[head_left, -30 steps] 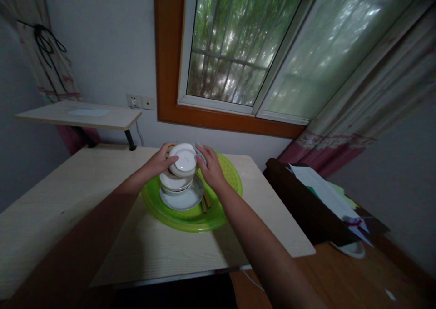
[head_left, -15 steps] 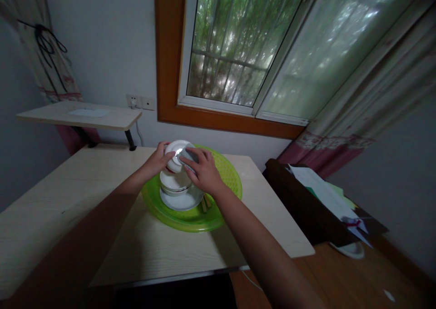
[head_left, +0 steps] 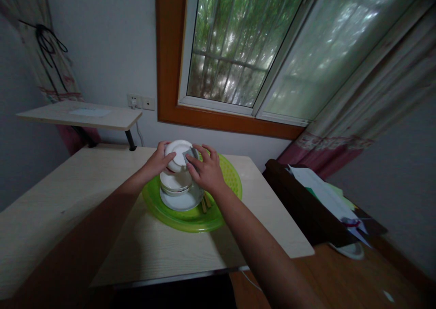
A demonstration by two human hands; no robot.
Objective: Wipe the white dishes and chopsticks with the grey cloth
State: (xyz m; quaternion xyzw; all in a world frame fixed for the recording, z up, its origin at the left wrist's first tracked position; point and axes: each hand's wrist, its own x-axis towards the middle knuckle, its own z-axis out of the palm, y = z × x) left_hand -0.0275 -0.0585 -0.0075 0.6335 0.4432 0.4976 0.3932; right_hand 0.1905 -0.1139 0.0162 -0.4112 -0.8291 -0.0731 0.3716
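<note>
Slim bare forearms, bare left hand, bare right hand

2 hands: left hand, right hand. 1 held bowl, at least 2 stacked bowls; exact stack count hidden. 1 plate. 1 grey cloth. 1 green tray. Chopsticks: 2 ends showing, total unclear. 1 tabletop. 1 raised shelf, 1 paper sheet on it. 2 wall sockets, 2 curtains, 1 window.
</note>
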